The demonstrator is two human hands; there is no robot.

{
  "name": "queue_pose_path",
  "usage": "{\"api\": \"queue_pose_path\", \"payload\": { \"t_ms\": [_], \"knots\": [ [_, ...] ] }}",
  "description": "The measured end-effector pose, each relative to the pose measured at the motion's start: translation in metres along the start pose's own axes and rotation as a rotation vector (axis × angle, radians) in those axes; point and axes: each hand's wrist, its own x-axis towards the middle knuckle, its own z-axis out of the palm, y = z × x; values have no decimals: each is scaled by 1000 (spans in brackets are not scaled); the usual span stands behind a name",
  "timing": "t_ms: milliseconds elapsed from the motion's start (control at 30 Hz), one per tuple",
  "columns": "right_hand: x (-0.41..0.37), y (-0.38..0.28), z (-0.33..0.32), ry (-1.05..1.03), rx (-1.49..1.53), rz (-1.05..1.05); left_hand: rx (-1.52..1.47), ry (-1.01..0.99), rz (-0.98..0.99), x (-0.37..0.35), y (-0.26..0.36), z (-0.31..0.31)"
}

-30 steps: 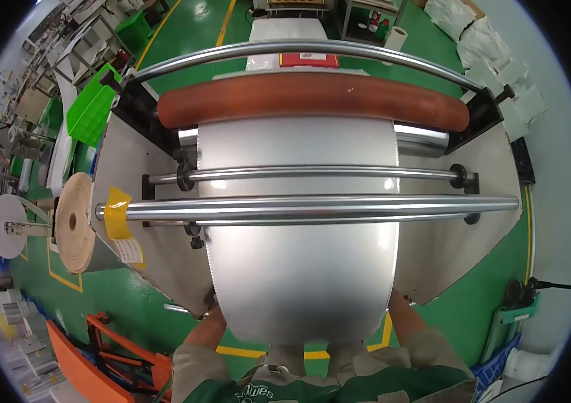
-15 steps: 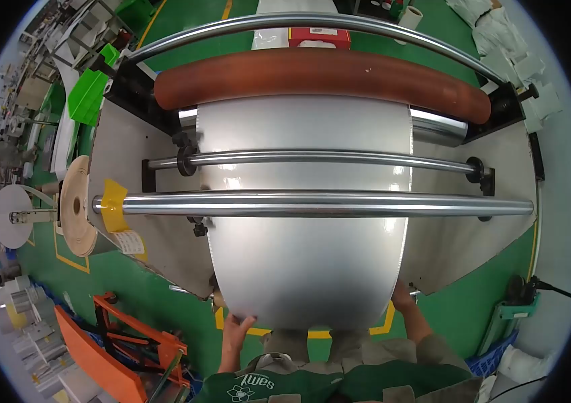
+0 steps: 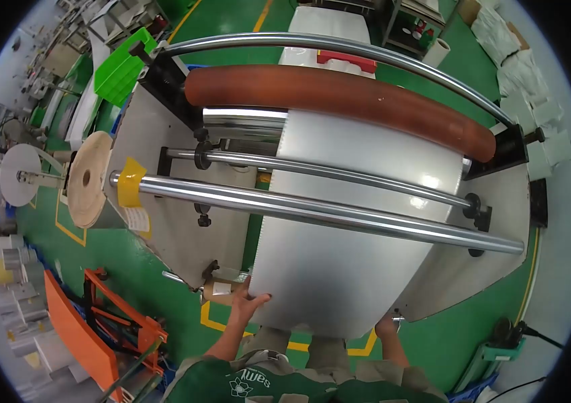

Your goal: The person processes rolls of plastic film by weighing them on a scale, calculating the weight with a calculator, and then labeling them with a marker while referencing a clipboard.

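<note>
A wide silver sheet (image 3: pixel 339 275) runs down from under a reddish-brown roller (image 3: pixel 339 91) and passes behind two metal bars toward my body. At its lower left edge is my left hand (image 3: pixel 248 303), with the thumb spread over the face of the sheet and the other fingers along and behind the edge. Low on the opposite edge, my right hand (image 3: pixel 386 327) grips the sheet, most of its fingers hidden. The long front bar (image 3: pixel 312 209) crosses above both hands, with yellow tape (image 3: pixel 131 183) around its left end.
Grey side panels (image 3: pixel 480 282) flank the sheet. A large beige roll (image 3: pixel 88 180) sits outside the left panel, and a brown cardboard box (image 3: pixel 221 290) is near my left hand. An orange lift frame (image 3: pixel 87 336) stands at lower left, a green bin (image 3: pixel 124 67) at upper left.
The sheet has shifted right along the rollers, baring the left part of the metal roller and a gap beside it. Both hands moved with its edges. My view has also turned.
</note>
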Motion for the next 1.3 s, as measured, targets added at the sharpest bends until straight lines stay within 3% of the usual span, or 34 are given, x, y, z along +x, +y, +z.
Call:
{"api": "queue_pose_path", "payload": {
  "t_ms": [67,133,167,200,267,300,400,433,467,533,567,633,733,800,833,867,933,967,1000,1033,1100,1133,1200,1267,1300],
  "knots": [
    [9,17,-4,10,-173,-68,-259,-57,-167,-4,16,-1],
    [28,15,3,3,661,212,-280,-16,-140,0,4,2],
    [55,55,10,-9,633,271,-267,4,-143,1,0,3],
    [61,49,17,-4,917,302,-251,22,-146,2,1,0],
    [65,45,20,-66,982,301,-64,-12,-166,-1,29,-5],
    [63,40,20,-123,1102,336,-107,-7,-217,-6,26,-6],
    [35,14,21,-2,1241,423,-52,39,-185,-36,28,-9],
    [29,48,27,-8,983,176,-59,76,-169,-52,16,-11],
    [-4,32,36,278,1006,124,-38,106,-114,-66,13,-12],
    [-35,18,40,420,896,53,-46,82,-151,-89,-11,-17],
    [-38,14,38,382,845,49,1,114,-91,-90,-44,-16],
    [-28,5,27,259,743,77,32,140,-113,-88,-51,-15],
    [25,-15,10,-41,506,212,-15,201,-91,-85,-46,-5],
    [53,-29,13,-154,396,293,-81,212,-170,-73,-39,-5],
    [60,-32,16,-181,375,316,-171,245,-97,-63,-35,0],
    [64,-36,21,-175,378,325,-124,300,-69,-64,14,0],
    [68,-34,29,-125,481,295,-51,358,-27,-46,11,3],
    [70,-21,31,-85,669,185,-17,307,-84,-38,9,2],
    [77,-8,27,-61,563,265,18,249,-144,-30,5,0],
    [73,-16,24,-72,629,292,276,292,17,-21,-5,2],
    [84,9,17,-65,621,277,245,269,13,-1,-31,6],
    [74,-11,13,-22,797,380,341,248,-103,0,-13,6],
    [63,-32,7,-231,995,419,431,243,-68,12,-19,6],
    [57,-35,22,-157,599,292,604,125,-127,25,-11,-1],
    [54,-35,26,-120,402,229,551,68,-158,32,-8,-3]
  ]
}}
